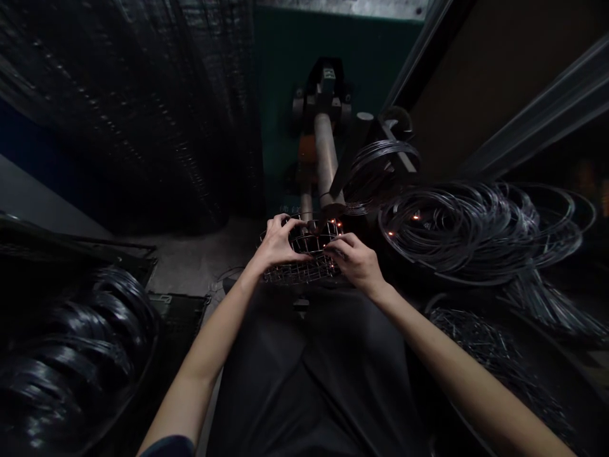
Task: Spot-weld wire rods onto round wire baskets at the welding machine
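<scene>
A small wire mesh basket (304,270) sits under the round metal arm (326,158) of a welding machine, with orange sparks glowing at its far rim. My left hand (278,244) grips the basket's left side, fingers curled over the wire. My right hand (356,260) grips its right side, fingers closed on the rim. Both forearms reach forward over my dark lap.
A heap of wire rings (471,228) lies to the right, with more rings (380,165) hung beside the machine. Stacked dark coils (80,343) fill a bin at lower left. Loose short wires (490,349) lie at lower right. Black mesh (143,108) hangs at upper left.
</scene>
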Demonstrator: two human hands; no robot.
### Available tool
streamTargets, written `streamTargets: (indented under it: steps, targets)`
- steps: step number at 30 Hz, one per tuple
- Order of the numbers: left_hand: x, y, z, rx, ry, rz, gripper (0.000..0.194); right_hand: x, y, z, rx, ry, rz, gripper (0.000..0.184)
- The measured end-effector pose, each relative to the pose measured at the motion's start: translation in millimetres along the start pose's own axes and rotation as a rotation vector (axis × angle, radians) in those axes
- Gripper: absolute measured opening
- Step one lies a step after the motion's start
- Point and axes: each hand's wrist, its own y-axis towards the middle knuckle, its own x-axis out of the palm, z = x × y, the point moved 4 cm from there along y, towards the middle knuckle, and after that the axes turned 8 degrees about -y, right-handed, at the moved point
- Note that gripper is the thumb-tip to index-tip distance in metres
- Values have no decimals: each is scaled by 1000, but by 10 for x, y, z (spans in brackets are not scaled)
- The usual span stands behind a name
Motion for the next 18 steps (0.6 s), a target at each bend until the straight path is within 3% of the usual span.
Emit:
streamTargets:
  steps: [6,13,18]
  targets:
    - [-58,230,-141,-53,-10,-9,80,58,240,166,155,143,33,23]
    - [-58,275,-106,-25,28,52,74,86,366,308,150,217,-40,21]
    - [-208,306,-226,-22,-138,-55,108,-34,756,463,53,16,-71,19]
